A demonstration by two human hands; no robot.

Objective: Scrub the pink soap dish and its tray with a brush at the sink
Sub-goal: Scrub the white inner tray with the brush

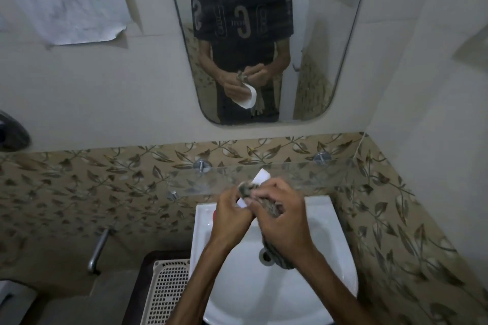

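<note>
Both my hands are raised over the white sink point(342, 258). My left hand point(231, 210) grips a pale, white-looking flat piece, the soap dish or its tray point(261, 176); I cannot tell which. Its far corner sticks out above my fingers. My right hand point(284, 219) clutches a grey striped cloth point(247, 189) pressed against that piece, and the cloth's tail point(281, 258) hangs below my wrist over the drain. No brush is in view. In the mirror point(264, 34) the same piece shows as a white shallow tray.
A glass shelf point(303, 174) on chrome pegs crosses the wall just behind my hands. A small red thing point(215, 215) lies on the sink's left rim. A white perforated basket point(169, 287) stands left of the sink, with a chrome tap point(99, 248) further left.
</note>
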